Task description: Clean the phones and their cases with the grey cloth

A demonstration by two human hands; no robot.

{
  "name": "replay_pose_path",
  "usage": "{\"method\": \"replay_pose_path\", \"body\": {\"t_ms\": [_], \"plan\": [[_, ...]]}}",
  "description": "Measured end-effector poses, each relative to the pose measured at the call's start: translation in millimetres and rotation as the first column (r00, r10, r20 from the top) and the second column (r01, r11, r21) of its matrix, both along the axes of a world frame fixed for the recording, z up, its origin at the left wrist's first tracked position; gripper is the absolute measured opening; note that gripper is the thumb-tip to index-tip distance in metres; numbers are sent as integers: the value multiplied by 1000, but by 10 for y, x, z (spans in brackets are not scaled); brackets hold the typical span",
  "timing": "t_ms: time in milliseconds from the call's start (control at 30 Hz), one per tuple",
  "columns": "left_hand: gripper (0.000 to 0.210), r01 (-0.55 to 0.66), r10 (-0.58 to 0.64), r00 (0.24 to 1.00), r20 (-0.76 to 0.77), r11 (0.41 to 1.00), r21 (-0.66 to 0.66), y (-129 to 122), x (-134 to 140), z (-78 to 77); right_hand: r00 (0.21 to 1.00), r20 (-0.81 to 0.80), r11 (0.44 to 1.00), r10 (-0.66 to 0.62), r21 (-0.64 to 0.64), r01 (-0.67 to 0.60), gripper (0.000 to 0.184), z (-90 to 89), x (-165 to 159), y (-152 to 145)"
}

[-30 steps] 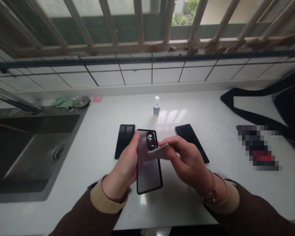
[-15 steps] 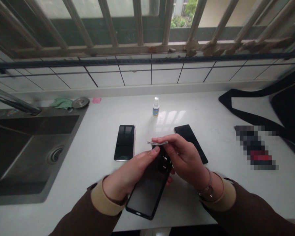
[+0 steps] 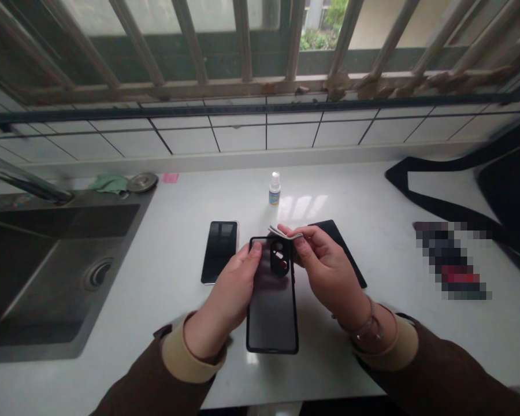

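A black-framed phone case (image 3: 272, 315) with a smoky see-through back is held over the counter, its camera cutouts toward the top. My left hand (image 3: 236, 283) grips its left edge, thumb on the upper left corner. Pinched between thumb and fingers of my right hand (image 3: 329, 268) is a thin, folded grey-white cloth (image 3: 285, 233), up at the case's top right corner. Some right-hand fingers are hidden behind the case. On the counter left of the case lies a phone (image 3: 220, 252), dark screen up. Another dark phone (image 3: 344, 251) lies partly covered by my right hand.
A small white spray bottle (image 3: 274, 189) stands behind the case on the white counter (image 3: 156, 323). To the left is a sink (image 3: 60, 277) with a faucet (image 3: 26, 179), green cloth (image 3: 109, 182) and metal drain lid (image 3: 143, 181). A black strap (image 3: 437, 205) lies at the right.
The phone case has turned from slanted to nearly straight and moved up, away from me. My right hand has shifted the cloth slightly up and right, onto the top right corner.
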State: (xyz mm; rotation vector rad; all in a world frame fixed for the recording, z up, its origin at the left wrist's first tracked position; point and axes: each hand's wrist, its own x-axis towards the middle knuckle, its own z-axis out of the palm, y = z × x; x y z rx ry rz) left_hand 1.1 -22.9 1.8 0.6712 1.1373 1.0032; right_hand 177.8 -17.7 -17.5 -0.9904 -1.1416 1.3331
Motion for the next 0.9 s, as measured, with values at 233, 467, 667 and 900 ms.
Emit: {"method": "replay_pose_path", "body": {"t_ms": [233, 467, 667, 900], "plan": [[32, -233, 237, 971, -17, 963, 135, 41, 3, -121, 989, -66, 980, 135, -137, -143, 33, -39, -58, -23], [32, -427, 414, 903, 118, 897, 113, 134, -60, 3, 911, 381, 978, 155, 73, -197, 16, 51, -60, -138], [53, -352, 322, 913, 250, 932, 86, 112, -88, 169, 853, 513, 964, 94, 166, -206, 13, 108, -64, -102], [50, -202, 186, 921, 342, 979, 11, 7, -66, 216, 920, 390, 983, 40, 148, -106, 17, 77, -86, -122]]}}
